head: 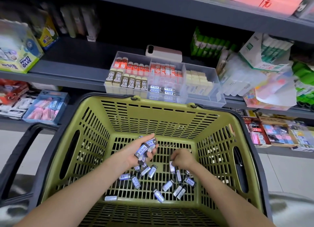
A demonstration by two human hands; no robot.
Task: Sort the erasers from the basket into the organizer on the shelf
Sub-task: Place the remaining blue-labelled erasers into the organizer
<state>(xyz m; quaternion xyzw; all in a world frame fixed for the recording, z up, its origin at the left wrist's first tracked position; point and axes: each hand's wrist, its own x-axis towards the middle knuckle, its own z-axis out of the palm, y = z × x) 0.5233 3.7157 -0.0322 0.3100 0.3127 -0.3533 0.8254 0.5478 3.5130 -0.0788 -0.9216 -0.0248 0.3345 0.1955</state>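
Both my hands are down inside the olive green basket (169,111). My left hand (136,152) is palm up and holds a bunch of small black erasers with blue-white sleeves (146,147). My right hand (182,158) is shut on one such eraser (172,166), pinching it just above the basket floor. Several more loose erasers (167,185) lie scattered on the basket bottom. The clear organizer (203,97) stands on the shelf behind the basket, with compartments of orange, brown 2B, cream and black-blue erasers (163,90).
A pink phone (164,53) lies on the shelf behind the organizer. Glue boxes (20,57) stand at the left, green glue sticks (210,46) and clear packs at the right. The basket's dark handle (22,152) frames its rim. Packaged goods fill the lower shelf.
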